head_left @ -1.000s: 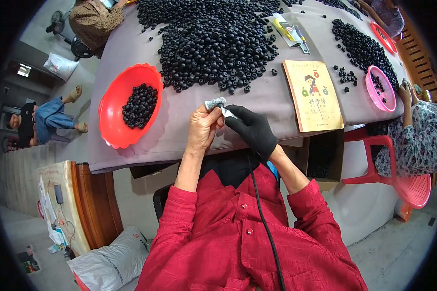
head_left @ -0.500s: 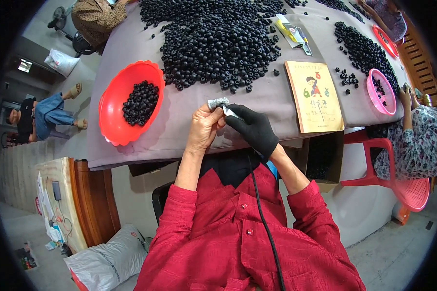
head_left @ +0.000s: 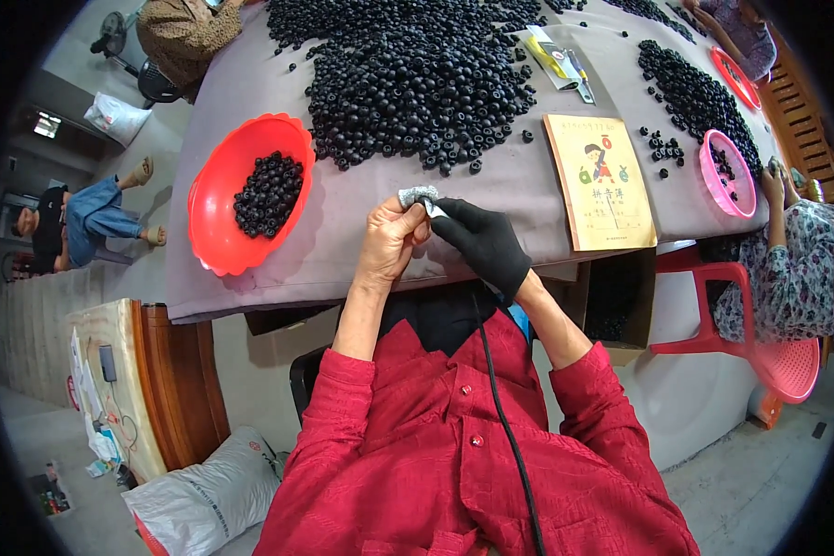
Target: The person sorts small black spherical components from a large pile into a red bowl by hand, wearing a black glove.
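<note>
Near the front edge of the table, my bare left hand and my black-gloved right hand meet with their fingertips together. A grey speckled wrap sits at the left index finger. Left thumb and fingers are closed in a pinch; a small dark spot shows there, too small to name. The right fingers are closed too, beside a small whitish piece whose kind I cannot make out. Beyond the hands lies a large heap of black beads. A red scalloped bowl to the left holds more black beads.
A yellow booklet lies to the right, with a packaged yellow tool behind it. Farther right are a pink basket, another bead heap and a co-worker's hands. A red chair stands by the table's right side.
Both hands stay together at almost the same spot, with only a slight shift of the fingers. Nothing else has visibly moved.
</note>
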### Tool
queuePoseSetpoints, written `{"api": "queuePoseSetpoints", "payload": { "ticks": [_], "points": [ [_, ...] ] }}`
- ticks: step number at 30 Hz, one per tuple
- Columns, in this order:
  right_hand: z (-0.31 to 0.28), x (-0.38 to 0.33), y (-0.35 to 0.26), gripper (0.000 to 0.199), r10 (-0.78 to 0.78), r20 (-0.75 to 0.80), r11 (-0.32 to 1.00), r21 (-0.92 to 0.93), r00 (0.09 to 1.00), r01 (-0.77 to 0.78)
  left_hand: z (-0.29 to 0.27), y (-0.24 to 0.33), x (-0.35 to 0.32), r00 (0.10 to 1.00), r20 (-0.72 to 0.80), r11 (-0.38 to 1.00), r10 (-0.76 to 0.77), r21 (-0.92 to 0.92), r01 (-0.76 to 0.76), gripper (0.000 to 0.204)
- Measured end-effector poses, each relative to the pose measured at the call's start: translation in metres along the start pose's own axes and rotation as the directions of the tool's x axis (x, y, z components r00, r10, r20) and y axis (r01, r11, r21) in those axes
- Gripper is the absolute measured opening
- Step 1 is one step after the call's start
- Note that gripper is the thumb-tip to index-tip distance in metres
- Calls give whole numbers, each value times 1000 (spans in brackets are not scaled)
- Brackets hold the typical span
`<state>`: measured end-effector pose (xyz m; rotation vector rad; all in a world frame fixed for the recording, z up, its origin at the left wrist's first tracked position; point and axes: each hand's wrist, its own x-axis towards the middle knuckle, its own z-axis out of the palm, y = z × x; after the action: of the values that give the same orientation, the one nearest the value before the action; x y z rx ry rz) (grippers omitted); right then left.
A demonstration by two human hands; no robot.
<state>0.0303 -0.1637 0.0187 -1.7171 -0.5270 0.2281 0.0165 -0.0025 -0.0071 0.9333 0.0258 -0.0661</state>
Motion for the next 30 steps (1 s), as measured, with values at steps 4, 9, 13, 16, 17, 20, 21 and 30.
{"api": "queuePoseSetpoints", "payload": {
  "ticks": [4,9,13,16,17,20,21,30],
  "points": [
    [2,0,2,35,-13,-8,1000,-27,1000,13,-2,0,-1,1000,8,1000,4,23,-4,13],
    [2,0,-2,34,22,-1,1000,15,1000,-22,2,3,-3,1000,0,1000,-5,26,5,14],
    [3,0,3,34,17,-23,1000,19,1000,-17,0,3,-2,1000,24,1000,-9,24,8,14],
    [2,1,0,32,51,-11,993,111,999,-50,-4,2,-4,997,79,993,-1,119,-9,15],
    [2,1,0,32,42,-15,993,111,999,-40,-3,2,-4,998,68,995,0,103,-7,15],
    [1,-2,-1,30,14,-18,995,97,1000,-12,1,0,-5,999,41,998,2,55,-4,14],
    [1,-3,-1,30,-3,-18,997,83,1000,4,2,0,-5,1000,23,1000,2,22,-2,14],
    [-3,-5,-2,32,56,21,988,142,998,-58,1,0,-4,1000,31,999,-2,-42,3,14]
  ]
}}
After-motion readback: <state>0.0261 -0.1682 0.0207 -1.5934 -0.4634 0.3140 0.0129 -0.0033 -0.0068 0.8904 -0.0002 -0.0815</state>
